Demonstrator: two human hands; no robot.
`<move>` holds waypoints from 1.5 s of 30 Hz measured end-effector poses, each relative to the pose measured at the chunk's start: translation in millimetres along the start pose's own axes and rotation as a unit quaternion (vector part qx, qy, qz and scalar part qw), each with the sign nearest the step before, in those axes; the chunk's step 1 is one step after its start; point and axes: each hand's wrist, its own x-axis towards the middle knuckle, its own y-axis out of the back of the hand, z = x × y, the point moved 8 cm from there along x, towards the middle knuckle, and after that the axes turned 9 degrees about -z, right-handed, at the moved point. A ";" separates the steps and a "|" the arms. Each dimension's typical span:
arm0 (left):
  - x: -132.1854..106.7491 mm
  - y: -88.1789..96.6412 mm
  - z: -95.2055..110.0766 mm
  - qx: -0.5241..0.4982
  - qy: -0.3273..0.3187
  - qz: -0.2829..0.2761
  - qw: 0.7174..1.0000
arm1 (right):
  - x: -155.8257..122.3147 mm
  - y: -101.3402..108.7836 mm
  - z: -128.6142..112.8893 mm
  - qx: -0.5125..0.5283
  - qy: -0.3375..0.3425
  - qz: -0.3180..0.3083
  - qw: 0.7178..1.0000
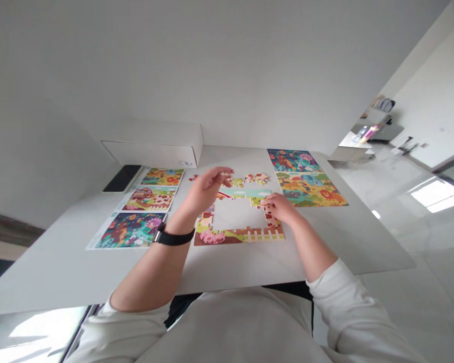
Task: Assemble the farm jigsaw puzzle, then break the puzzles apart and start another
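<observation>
A jigsaw puzzle frame [234, 237] with a farm picture lies on the table, its border joined around a bare middle. My right hand [281, 206] has its fingertips closed on a yellow-green puzzle piece [256, 201] at the frame's upper right inner corner. Above the frame's upper left is my left hand [208, 187], fingers curled together close to loose pieces; what they hold, if anything, is hidden. Behind the frame lie several loose puzzle pieces [261, 177], some red and white. A black band [177, 238] circles my left wrist.
On the left lies a sheet with three printed pictures [132, 229], beside a dark phone [122, 178]. A white box [155, 151] stands against the wall. Two picture cards [310, 189] lie on the right. The white table [366, 247] ends at the right above a shiny floor.
</observation>
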 end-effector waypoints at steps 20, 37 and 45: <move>-37.5 -4.4 -67.6 -0.044 0.162 0.076 0.983 | 110.4 36.8 -4.3 -0.105 -0.114 0.003 0.988; -38.5 -1.2 -68.5 -0.195 0.139 0.111 0.964 | 176.7 21.2 7.1 -0.147 -0.127 -0.068 0.979; -38.2 -2.7 -69.5 -0.187 0.139 0.109 0.966 | 179.5 20.7 1.8 -0.131 -0.113 -0.086 0.981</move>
